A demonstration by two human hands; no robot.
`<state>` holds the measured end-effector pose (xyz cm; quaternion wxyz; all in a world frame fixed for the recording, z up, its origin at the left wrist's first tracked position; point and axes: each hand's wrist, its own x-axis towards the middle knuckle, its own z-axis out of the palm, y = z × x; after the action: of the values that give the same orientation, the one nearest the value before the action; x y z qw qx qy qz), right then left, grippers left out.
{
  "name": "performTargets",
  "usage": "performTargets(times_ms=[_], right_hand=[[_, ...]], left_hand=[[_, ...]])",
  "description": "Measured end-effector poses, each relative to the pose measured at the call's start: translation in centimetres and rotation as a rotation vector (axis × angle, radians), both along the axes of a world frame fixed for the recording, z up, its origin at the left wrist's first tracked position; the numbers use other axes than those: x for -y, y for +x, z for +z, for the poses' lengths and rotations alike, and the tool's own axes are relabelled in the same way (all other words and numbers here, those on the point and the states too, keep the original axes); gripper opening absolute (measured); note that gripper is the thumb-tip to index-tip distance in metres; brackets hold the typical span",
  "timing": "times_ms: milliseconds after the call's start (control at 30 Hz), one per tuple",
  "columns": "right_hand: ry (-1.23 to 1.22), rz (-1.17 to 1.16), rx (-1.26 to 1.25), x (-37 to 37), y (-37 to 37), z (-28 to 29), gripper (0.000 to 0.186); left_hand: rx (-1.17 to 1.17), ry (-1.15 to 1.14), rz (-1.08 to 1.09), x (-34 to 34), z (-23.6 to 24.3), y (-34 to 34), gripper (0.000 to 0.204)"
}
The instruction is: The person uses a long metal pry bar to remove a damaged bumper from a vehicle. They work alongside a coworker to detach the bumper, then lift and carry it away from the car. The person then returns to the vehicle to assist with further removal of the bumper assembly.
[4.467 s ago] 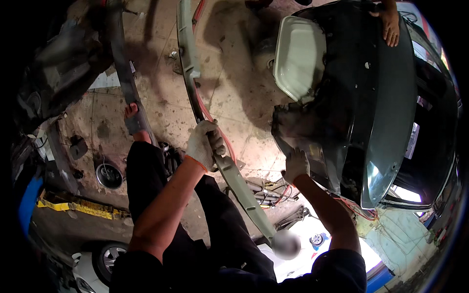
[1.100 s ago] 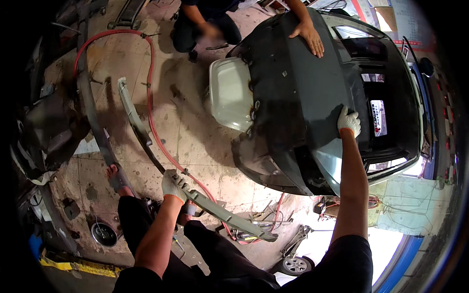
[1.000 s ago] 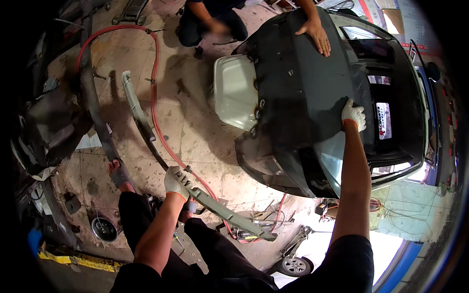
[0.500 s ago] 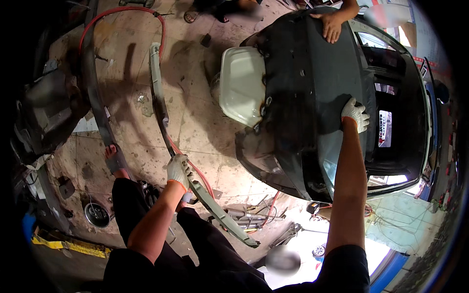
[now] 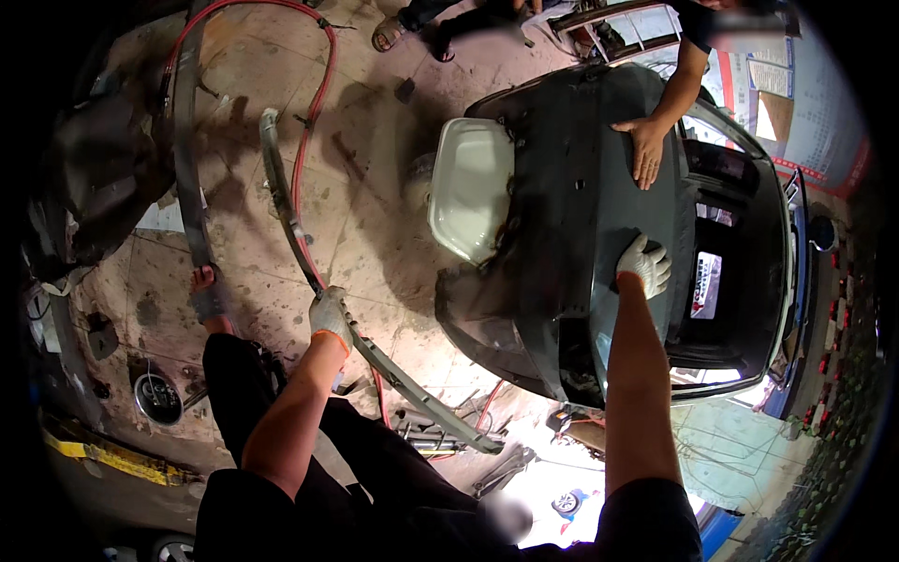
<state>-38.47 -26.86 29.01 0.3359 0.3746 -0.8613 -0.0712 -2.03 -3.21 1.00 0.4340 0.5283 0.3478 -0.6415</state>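
My left hand (image 5: 328,315), in a pale knit glove with orange cuff, grips a long, curved grey-green metal bar (image 5: 407,395) that reaches diagonally over the tiled floor. My right hand (image 5: 643,265), gloved alike, rests on the rear lid (image 5: 637,215) of a dark grey car body (image 5: 534,309), fingers slightly bent and apart. A co-worker's bare hand (image 5: 644,150) lies on the same lid farther up. A white, rounded-rectangle panel (image 5: 464,187) is set into the car's back, with dark marks along its edge.
A red hose (image 5: 324,70) loops past a long dark strip (image 5: 187,159) near my foot. Dark parts (image 5: 98,178) lie left, with a round metal dish (image 5: 157,398) and yellow bar (image 5: 117,457). Tools (image 5: 435,436) lie by my legs; another person's legs (image 5: 440,28) are at the top.
My right hand has moved from the car's lower corner up onto the lid, the bar still in my left. More of the co-worker's arm now shows. The view has shifted.
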Motion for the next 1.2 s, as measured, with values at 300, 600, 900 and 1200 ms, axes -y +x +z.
performTargets(times_ms=[300, 600, 900, 1200], right_hand=[[-0.063, 0.167, -0.141, -2.5, 2.5, -1.2, 0.060], [-0.105, 0.249, -0.182, -2.8, 3.1, -1.2, 0.052], [-0.070, 0.594, -0.240, -5.1, 3.8, -2.3, 0.052], [0.747, 0.537, -0.350, -15.5, 3.2, -10.6, 0.065]], left_hand=[[-0.217, -0.067, 0.216, 0.3, -0.7, 1.0, 0.028], [-0.265, -0.064, 0.221, -1.4, -3.6, -0.5, 0.028], [-0.344, 0.030, 0.253, -2.4, -4.7, -1.3, 0.019], [-0.391, -0.025, 0.125, -3.1, -5.0, 0.0, 0.026]])
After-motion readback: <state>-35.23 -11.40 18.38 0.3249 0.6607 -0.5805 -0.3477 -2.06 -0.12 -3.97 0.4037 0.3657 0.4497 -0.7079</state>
